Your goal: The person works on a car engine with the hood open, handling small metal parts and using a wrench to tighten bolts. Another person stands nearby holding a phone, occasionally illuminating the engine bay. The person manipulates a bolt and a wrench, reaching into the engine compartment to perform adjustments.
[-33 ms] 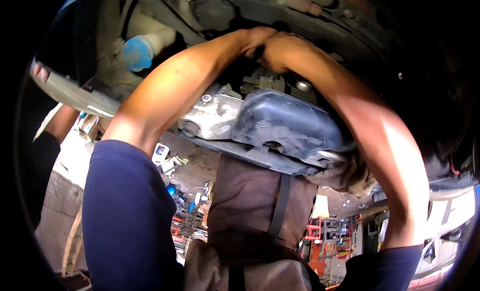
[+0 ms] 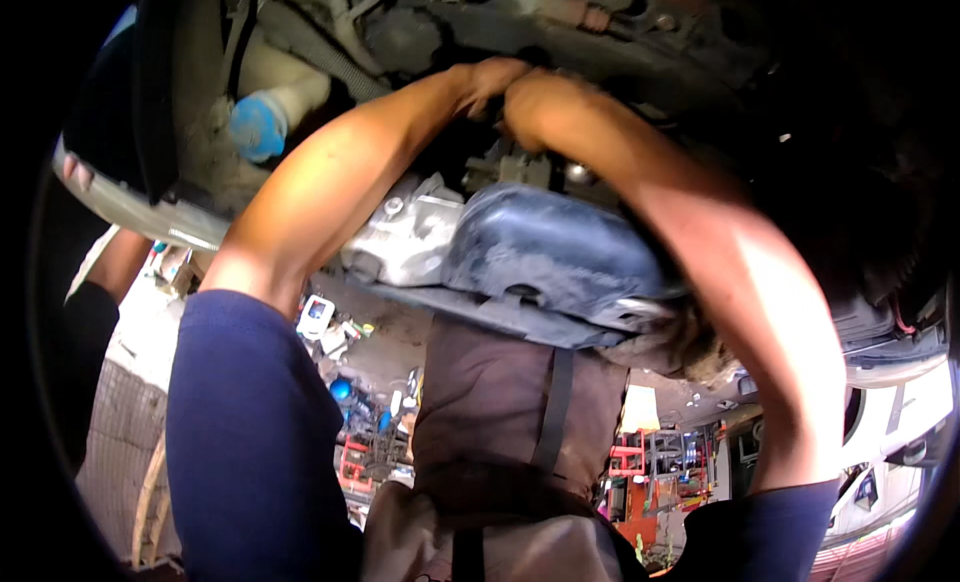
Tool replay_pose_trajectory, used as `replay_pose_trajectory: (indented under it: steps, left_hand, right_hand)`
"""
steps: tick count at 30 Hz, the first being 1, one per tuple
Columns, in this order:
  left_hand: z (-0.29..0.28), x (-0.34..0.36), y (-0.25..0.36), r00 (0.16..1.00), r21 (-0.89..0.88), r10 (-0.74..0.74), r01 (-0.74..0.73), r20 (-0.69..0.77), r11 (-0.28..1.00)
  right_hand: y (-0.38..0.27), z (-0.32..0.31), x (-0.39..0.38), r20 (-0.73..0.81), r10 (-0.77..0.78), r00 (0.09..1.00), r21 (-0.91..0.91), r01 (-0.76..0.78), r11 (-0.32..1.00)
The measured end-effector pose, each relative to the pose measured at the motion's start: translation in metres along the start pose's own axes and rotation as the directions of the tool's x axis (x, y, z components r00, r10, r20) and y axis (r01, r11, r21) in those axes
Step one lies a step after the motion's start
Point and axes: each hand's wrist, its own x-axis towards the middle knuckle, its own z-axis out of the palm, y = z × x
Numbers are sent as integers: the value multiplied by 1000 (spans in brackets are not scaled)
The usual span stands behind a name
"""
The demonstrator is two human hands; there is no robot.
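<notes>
I look up at the underside of a raised car. Both my bare forearms reach up into the engine bay and meet close together. My left hand (image 2: 487, 82) and my right hand (image 2: 528, 100) press against dark parts just above a black, dented oil pan (image 2: 560, 244). The fingers are hidden among the parts, so whether they hold anything does not show. A silver cast housing (image 2: 408, 237) sits left of the pan.
A person in a brown vest (image 2: 510, 412) stands right below the pan, facing away. A blue cap on a white hose (image 2: 256, 127) hangs at the upper left. Another person's hand (image 2: 76, 169) rests on the pale bumper edge (image 2: 150, 217). Red tool racks (image 2: 630, 457) stand behind.
</notes>
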Motion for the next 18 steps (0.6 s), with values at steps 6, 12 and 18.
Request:
replay_pose_trajectory:
  steps: [6,12,18]
  left_hand:
    - [8,-24,1,987,-256,-145,157,66,954]
    - [-2,-22,-5,978,-314,-111,162,175,936]
    - [9,-28,5,987,-248,-134,152,86,957]
  right_hand:
    - [32,16,-43,-91,-248,965,-37,246,969]
    - [67,31,-40,-57,-152,987,-63,148,987]
    - [76,42,-34,-70,-113,991,-87,107,990]
